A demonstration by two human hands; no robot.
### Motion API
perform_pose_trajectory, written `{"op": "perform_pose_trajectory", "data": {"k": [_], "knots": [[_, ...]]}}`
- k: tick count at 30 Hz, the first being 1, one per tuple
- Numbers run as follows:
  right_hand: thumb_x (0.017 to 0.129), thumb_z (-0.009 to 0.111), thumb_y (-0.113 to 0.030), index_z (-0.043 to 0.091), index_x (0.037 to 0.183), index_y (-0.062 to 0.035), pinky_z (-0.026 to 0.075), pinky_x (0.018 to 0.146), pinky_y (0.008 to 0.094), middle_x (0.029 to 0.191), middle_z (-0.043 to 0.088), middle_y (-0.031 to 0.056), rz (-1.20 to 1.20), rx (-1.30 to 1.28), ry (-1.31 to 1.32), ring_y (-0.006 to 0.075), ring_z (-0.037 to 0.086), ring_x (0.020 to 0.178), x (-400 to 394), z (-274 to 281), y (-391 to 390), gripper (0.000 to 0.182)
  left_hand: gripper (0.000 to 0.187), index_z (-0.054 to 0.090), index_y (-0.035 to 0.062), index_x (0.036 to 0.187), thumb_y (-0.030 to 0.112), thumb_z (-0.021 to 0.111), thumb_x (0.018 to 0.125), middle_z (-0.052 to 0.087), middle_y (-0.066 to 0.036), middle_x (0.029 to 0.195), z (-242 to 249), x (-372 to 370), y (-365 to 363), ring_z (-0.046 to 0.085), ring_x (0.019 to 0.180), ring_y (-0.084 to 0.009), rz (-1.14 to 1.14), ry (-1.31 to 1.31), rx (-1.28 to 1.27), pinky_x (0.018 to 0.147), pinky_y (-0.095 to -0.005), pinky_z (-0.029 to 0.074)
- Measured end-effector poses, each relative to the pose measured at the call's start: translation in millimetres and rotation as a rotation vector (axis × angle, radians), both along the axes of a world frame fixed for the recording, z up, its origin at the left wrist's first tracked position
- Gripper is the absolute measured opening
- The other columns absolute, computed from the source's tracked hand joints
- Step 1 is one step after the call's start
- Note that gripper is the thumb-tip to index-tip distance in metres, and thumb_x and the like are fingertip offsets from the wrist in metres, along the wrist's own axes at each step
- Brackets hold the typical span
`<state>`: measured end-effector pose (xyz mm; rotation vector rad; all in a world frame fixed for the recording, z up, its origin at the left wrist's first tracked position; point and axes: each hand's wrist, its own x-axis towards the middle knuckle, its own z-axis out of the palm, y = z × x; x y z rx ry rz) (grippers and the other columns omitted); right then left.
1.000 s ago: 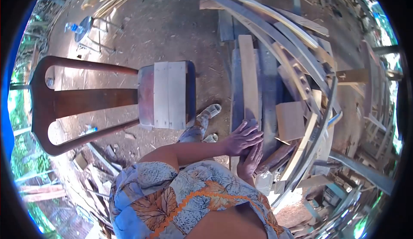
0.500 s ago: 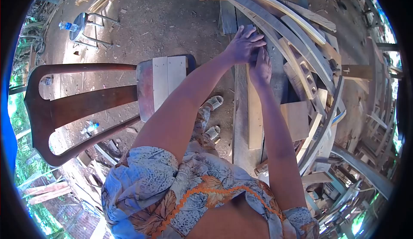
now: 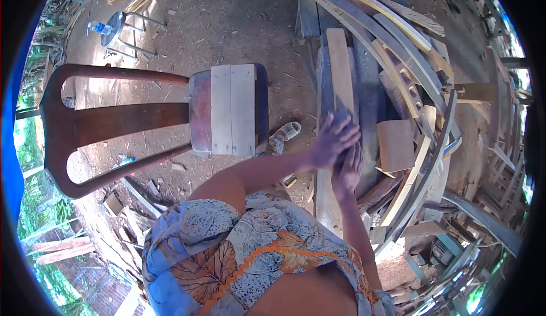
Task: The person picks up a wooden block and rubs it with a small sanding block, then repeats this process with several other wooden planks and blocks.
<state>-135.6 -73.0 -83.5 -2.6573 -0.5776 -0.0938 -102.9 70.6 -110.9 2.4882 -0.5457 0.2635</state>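
Note:
A narrow pale wooden strip (image 3: pixel 340 68) lies lengthwise on a dark, worn workbench (image 3: pixel 324 60). Over the near part of this strip, my left hand (image 3: pixel 335 141) bends its spread fingers around a small dark piece (image 3: pixel 343 114) that looks like sandpaper. Just below it, my right hand (image 3: pixel 348 174) has its fingers stretched forward along the strip, close against the left hand and on the same piece. Most of the dark piece is hidden beneath the hands.
To the left stands a dark wooden chair (image 3: pixel 116 124) with two pale boards (image 3: pixel 233 108) across its seat. Long curved timbers (image 3: pixel 392 46) and a square wood block (image 3: pixel 396 145) crowd the right. A metal stool (image 3: pixel 116 29) holds a plastic bottle (image 3: pixel 100 29).
Both hands have slid back toward my body along the strip, the dark piece moving with them. The strip's far end now shows, and my view has shifted slightly.

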Motion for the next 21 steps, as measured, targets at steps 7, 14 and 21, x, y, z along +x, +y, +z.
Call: {"op": "perform_pose_trajectory", "data": {"k": [7, 14, 21], "knots": [[0.093, 0.058, -0.02, 0.033, 0.142, 0.0082, 0.032, 0.111, 0.0511, 0.146, 0.038, 0.0282, -0.079, 0.036, 0.007, 0.0441, 0.038, 0.136, -65.4, 9.0, -22.3, 0.062, 0.066, 0.053, 0.0155, 0.139, 0.051, 0.061, 0.083, 0.037, -0.002, 0.153, 1.1, -57.5, -28.9, 0.012, 0.15, -0.0245, -0.093, 0.015, -0.163, 0.12, -0.0547, -0.008], [0.088, 0.063, -0.01, 0.032, 0.144, 0.0061, 0.034, 0.11, 0.048, 0.147, 0.038, 0.0268, -0.07, -0.005, 0.069, 0.0439, 0.039, 0.134, 19.8, 7.1, 16.7, 0.066, 0.061, 0.052, 0.0213, 0.139, 0.041, 0.059, 0.082, 0.039, -0.002, 0.153, 4.4, 27.1, 15.0, 0.023, 0.147, -0.0291, -0.039, 0.023, -0.067, 0.118, -0.0591, 0.0], [0.085, 0.065, -0.021, 0.035, 0.143, 0.0001, 0.035, 0.109, 0.0469, 0.147, 0.04, 0.0213, -0.063, 0.054, -0.045, 0.0384, 0.043, 0.132, 213.3, -25.7, 114.5, 0.069, 0.065, 0.048, 0.0293, 0.141, 0.041, 0.066, 0.079, 0.04, -0.001, 0.151, -4.4, 207.4, 119.1, 0.029, 0.142, -0.0326, 0.034, -0.118, 0.171, 0.114, -0.0651, 0.011]]}}
